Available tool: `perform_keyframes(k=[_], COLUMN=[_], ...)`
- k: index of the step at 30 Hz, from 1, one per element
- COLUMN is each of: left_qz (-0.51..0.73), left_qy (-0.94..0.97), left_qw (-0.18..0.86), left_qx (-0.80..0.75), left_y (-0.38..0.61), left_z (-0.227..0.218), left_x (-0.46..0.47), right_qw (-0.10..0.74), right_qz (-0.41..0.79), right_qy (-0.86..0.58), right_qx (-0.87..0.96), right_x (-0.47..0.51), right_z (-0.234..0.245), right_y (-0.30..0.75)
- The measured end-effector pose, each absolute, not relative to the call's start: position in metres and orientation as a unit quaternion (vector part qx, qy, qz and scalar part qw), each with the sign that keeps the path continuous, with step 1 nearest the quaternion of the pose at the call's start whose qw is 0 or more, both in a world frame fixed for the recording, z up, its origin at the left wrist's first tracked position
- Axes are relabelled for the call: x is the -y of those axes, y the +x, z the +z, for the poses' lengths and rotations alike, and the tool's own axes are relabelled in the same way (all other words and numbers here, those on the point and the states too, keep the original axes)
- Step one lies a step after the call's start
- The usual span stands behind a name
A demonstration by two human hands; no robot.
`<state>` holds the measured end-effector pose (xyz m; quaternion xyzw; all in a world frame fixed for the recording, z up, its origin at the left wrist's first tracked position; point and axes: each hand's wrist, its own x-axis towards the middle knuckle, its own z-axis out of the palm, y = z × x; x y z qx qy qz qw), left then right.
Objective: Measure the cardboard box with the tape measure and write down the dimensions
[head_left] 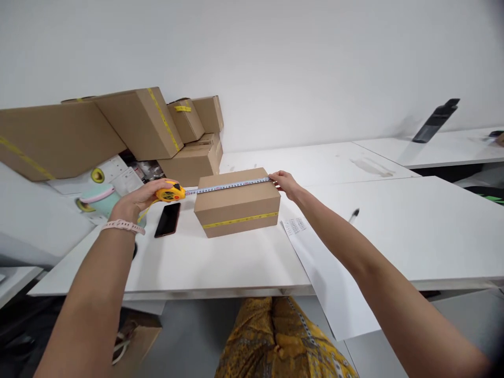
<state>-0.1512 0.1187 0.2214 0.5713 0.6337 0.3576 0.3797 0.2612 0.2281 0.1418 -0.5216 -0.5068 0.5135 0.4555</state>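
While left hand (144, 195) holds tape measure (170, 192), right hand (286, 184) pinches blade (232, 185); arms (360, 257) outstretched.

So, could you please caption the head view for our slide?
The left hand and right hand hold a tape measure extended across a cardboard box.

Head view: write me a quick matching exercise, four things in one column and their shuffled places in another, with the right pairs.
Things
1. Tape measure case
2. Phone
3. Paper sheet
4. Dark bottle

Places
A. Overhanging the table's front edge
B. In the left hand
C. Near the wall, far right
D. Flat, left of the carton

Pairs: 1-B; 2-D; 3-A; 4-C
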Motion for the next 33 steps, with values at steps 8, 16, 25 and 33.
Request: perform_keyframes(k=[8, 16, 25, 33], left_qz=[0.368, 0.384, 0.373, 0.331], left_qy=[0.564, 0.55, 0.553, 0.618], left_qw=[0.427, 0.457, 0.448, 0.391], left_qx=[-0.604, -0.584, -0.595, -0.597], left_y=[-0.14, -0.145, -0.144, -0.1], left_z=[0.21, 0.202, 0.202, 0.245], left_x=[-0.148, -0.149, -0.147, -0.091], right_qw=[0.417, 0.349, 0.313, 0.388], right_qz=[0.52, 0.453, 0.377, 0.321], right_qy=[-0.537, -0.599, -0.617, -0.584], right_qx=[0.517, 0.561, 0.616, 0.636], right_x=[-0.227, -0.228, -0.227, -0.244], right_z=[0.133, 0.144, 0.156, 0.186], right_y=[0.255, 0.258, 0.252, 0.256])
